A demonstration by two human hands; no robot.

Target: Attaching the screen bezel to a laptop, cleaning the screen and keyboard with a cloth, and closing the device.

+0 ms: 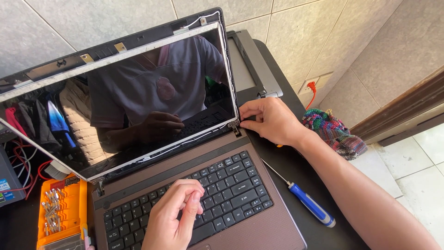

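Observation:
A brown laptop (259,231) lies open on a black table, its screen bezel removed so the bare dark panel (138,102) and metal frame show. My right hand (270,121) pinches the lower right corner of the screen at the hinge (234,126). My left hand (175,217) hovers over the black keyboard (231,185), fingertips pressed together as if holding something tiny; I cannot tell what. A blue-handled screwdriver (307,203) lies on the table to the right of the laptop, untouched.
An orange bit case (62,213) with several metal bits sits left of the laptop. A grey bezel piece (256,65) leans behind the screen. A colourful knitted cloth (333,129) lies on the floor at right. Red wires (23,162) trail at far left.

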